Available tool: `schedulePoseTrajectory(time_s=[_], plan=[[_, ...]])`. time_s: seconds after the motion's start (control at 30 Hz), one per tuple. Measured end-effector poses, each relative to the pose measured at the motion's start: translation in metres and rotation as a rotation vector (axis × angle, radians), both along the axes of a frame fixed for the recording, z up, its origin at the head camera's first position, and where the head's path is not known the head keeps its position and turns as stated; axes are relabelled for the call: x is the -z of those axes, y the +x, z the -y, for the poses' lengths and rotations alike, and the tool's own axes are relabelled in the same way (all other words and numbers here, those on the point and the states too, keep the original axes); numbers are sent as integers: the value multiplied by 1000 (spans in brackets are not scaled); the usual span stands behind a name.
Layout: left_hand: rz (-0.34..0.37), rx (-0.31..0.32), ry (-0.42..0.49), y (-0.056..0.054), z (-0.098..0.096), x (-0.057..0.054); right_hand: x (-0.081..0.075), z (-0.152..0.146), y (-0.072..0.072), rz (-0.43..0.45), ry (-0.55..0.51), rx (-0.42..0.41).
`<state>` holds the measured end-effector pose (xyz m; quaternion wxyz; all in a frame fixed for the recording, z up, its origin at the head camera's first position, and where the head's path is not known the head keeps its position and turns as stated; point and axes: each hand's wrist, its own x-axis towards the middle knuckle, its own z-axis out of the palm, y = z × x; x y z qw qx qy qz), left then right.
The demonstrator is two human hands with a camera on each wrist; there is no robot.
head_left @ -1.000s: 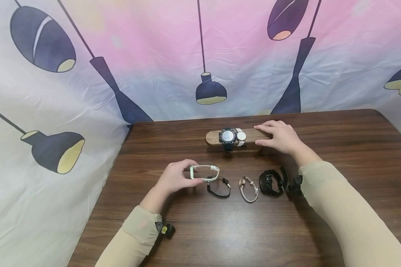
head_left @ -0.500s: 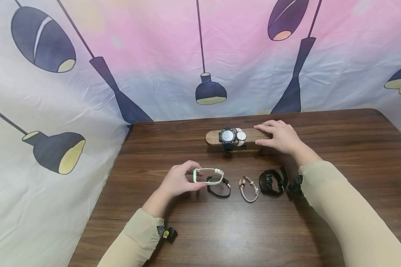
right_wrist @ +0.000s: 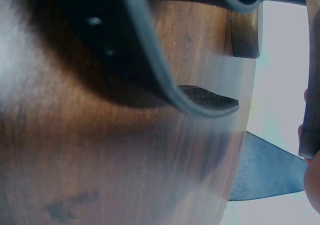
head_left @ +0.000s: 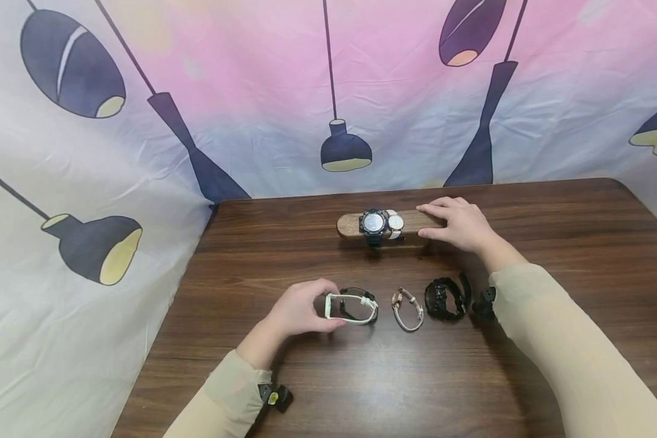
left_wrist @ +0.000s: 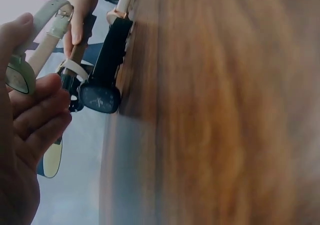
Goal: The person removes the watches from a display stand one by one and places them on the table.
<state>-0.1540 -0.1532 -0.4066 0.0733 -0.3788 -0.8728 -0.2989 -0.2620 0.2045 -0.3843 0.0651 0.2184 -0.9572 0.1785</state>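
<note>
My left hand (head_left: 298, 311) pinches a pale green watch (head_left: 328, 306) by its case between thumb and fingers. Its buckled strap loops out to the right, overlapping a slim black watch (head_left: 353, 291) in the head view. In the left wrist view the black watch (left_wrist: 100, 99) shows its dark face, beside the green watch (left_wrist: 20, 77). At the back, my right hand (head_left: 460, 224) grips the right end of a wooden watch stand (head_left: 350, 226). Side by side on its bar sit a chunky black watch (head_left: 373, 223) and a white-strapped watch (head_left: 395, 223).
A light-strapped watch (head_left: 397, 298) and a bulky black watch (head_left: 437, 301) lie on the wooden table (head_left: 405, 377), in front of the stand. A printed cloth backdrop (head_left: 274, 91) hangs behind the table's far edge.
My left hand has moved right and toward me, lowering the pale green watch in front of the slim black one. The right hand stays on the stand.
</note>
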Motion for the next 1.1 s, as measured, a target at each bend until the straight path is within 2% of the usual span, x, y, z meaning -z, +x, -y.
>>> schedulePoseTrajectory(time_s=[0.13, 0.23, 0.43, 0.57, 0.73, 0.93, 1.1], plan=[[-87, 21, -66, 3, -1, 4, 1, 0, 0, -7, -5, 0], [-127, 37, -116, 4, -2, 6, 1, 0, 1, -8, -6, 2], [-183, 120, -130, 0, -6, 8, 2, -1, 1, -5, -6, 9], [-237, 147, -152, -1, -8, 10, 1, 0, 0, -8, 0, 5], [-258, 163, -174, 0, -11, 11, 1, 1, -1, -4, 10, 4], [-278, 177, -181, 2, -12, 17, 1, 1, 0, -7, 4, 5], [-246, 166, -239, 3, -13, 17, 0, 1, 1, -7, 3, 3]])
